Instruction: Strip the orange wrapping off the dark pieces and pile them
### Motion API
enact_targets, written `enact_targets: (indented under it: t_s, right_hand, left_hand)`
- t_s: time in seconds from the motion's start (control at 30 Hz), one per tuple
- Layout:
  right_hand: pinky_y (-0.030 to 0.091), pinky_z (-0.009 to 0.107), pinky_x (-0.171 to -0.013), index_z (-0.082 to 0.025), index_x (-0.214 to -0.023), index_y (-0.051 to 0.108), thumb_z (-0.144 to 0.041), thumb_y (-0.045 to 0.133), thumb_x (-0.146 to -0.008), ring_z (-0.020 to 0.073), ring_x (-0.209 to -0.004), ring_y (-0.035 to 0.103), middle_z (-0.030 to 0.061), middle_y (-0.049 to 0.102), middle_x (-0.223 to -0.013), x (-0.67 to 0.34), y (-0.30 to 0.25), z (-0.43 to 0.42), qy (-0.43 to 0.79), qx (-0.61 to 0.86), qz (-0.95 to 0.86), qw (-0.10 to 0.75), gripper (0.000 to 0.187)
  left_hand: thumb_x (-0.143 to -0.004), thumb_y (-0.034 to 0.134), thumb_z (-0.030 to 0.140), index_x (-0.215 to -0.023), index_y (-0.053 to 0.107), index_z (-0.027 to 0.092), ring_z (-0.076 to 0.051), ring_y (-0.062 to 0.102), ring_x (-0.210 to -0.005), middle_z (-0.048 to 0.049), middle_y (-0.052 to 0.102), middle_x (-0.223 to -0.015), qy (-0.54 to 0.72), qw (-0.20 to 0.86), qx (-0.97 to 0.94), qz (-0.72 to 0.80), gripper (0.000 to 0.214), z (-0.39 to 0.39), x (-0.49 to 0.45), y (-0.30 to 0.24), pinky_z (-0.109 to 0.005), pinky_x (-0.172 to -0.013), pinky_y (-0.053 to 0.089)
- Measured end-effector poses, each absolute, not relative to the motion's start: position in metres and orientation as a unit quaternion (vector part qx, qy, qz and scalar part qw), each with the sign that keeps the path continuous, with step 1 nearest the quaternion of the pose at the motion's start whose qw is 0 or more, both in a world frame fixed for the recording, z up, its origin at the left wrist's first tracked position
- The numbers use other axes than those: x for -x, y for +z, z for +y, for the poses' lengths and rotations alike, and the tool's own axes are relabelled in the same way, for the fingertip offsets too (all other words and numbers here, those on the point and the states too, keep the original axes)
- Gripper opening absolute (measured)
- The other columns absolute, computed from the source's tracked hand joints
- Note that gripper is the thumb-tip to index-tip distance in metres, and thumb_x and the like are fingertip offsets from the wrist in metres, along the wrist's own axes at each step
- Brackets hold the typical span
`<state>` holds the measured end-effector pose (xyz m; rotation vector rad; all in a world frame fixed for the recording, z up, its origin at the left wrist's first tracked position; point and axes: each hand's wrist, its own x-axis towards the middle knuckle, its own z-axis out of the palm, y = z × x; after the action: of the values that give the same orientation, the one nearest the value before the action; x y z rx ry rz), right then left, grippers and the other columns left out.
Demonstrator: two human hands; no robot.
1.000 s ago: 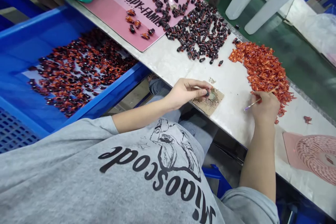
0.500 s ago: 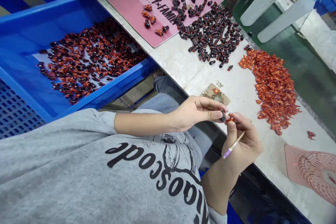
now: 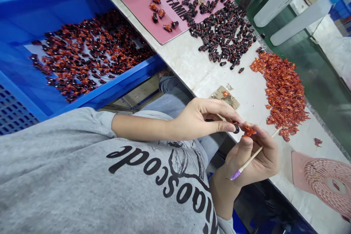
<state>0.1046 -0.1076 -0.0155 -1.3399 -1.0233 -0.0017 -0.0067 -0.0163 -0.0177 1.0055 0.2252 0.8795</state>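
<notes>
Hands eased slightly off the table [image 3: 246, 87]: left hand [image 3: 203, 119] pinches black cap [image 3: 236, 128], right hand [image 3: 255, 157] pinches orange piece [image 3: 249, 131] plus stick [image 3: 251, 159]; both likely featherlight, cap stiff, orange piece flimsy, so grip the sides.

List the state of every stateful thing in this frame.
left hand: fingers pinched on black piece
right hand: fingers pinched on orange piece, stick held across the hand
blue crate: part-filled with joined pieces
black pile: loose, spread over table and pink card
orange pile: loose heap on table
cardboard pad: flat, near table edge
</notes>
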Motion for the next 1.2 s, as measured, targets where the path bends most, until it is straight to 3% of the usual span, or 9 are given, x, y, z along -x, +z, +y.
enact_targets:
  t_s: [0.13, 0.3, 0.47, 0.67, 0.87, 1.03, 1.2]
  right_hand:
    - [0.061, 0.039, -0.071, -0.028, -0.109, 0.075, -0.026, 0.076, -0.085, 0.0208, -0.083, 0.072, 0.0026, 0.073, -0.089, -0.101, -0.014, -0.11, -0.067, 0.6, -0.501, 0.621, 0.024]
    - [0.062, 0.038, -0.067, -0.03, -0.116, 0.074, -0.022, 0.071, -0.088, 0.0214, -0.083, 0.072, 0.0024, 0.073, -0.09, -0.103, -0.017, -0.111, -0.118, 0.604, -0.559, 0.556, 0.029]
    - [0.062, 0.041, -0.068, -0.032, -0.121, 0.071, -0.026, 0.077, -0.083, 0.0255, -0.085, 0.072, 0.0048, 0.073, -0.093, -0.105, -0.016, -0.111, -0.129, 0.616, -0.594, 0.501, 0.039]
    - [0.059, 0.035, -0.064, -0.027, -0.106, 0.071, -0.014, 0.076, -0.082, 0.0179, -0.076, 0.068, -0.0004, 0.069, -0.082, -0.099, -0.016, -0.107, -0.131, 0.587, -0.595, 0.533, 0.028]
    - [0.055, 0.032, -0.062, -0.02, -0.097, 0.068, -0.003, 0.071, -0.082, 0.0149, -0.073, 0.066, -0.0015, 0.066, -0.079, -0.093, -0.011, -0.1, -0.132, 0.579, -0.613, 0.521, 0.023]
    - [0.053, 0.03, -0.061, -0.018, -0.098, 0.069, 0.002, 0.074, -0.078, 0.0142, -0.072, 0.065, -0.0013, 0.066, -0.079, -0.093, -0.01, -0.096, -0.131, 0.557, -0.622, 0.534, 0.029]
    - [0.055, 0.031, -0.068, -0.02, -0.103, 0.07, -0.005, 0.076, -0.08, 0.0141, -0.08, 0.066, -0.0002, 0.069, -0.086, -0.096, -0.014, -0.096, -0.098, 0.562, -0.605, 0.555, 0.029]
  left_hand:
    - [-0.078, 0.08, 0.016, -0.085, 0.082, 0.019, -0.013, 0.072, -0.081, -0.0053, 0.077, -0.087, 0.445, 0.72, -0.522, 0.11, 0.008, -0.016, 0.008, -0.013, -0.02, -0.075, 0.06]
    - [-0.077, 0.081, 0.017, -0.084, 0.08, 0.016, -0.013, 0.072, -0.081, -0.0061, 0.076, -0.087, 0.442, 0.731, -0.503, 0.135, 0.007, -0.019, 0.009, -0.013, -0.019, -0.072, 0.06]
    - [-0.077, 0.081, 0.02, -0.096, 0.079, 0.017, -0.012, 0.073, -0.078, -0.004, 0.077, -0.086, 0.427, 0.735, -0.494, 0.181, 0.019, -0.023, 0.013, -0.01, -0.019, -0.074, 0.061]
    - [-0.078, 0.081, 0.016, -0.076, 0.076, 0.016, -0.011, 0.07, -0.071, -0.0044, 0.076, -0.076, 0.487, 0.584, -0.644, 0.083, 0.006, -0.005, 0.016, -0.011, -0.017, -0.068, 0.057]
    - [-0.084, 0.078, 0.02, -0.079, 0.071, 0.013, -0.01, 0.071, -0.073, -0.0036, 0.073, -0.078, 0.575, 0.474, -0.667, 0.004, 0.011, 0.001, 0.014, -0.02, -0.016, -0.066, 0.056]
    - [-0.086, 0.074, 0.017, -0.081, 0.068, 0.012, -0.008, 0.071, -0.075, -0.0023, 0.072, -0.079, 0.59, 0.45, -0.67, -0.002, 0.009, 0.001, 0.013, -0.024, -0.014, -0.068, 0.056]
    - [-0.085, 0.076, 0.018, -0.084, 0.068, 0.011, -0.008, 0.068, -0.076, -0.004, 0.073, -0.078, 0.568, 0.438, -0.697, 0.009, 0.011, 0.007, 0.014, -0.024, -0.015, -0.074, 0.055]
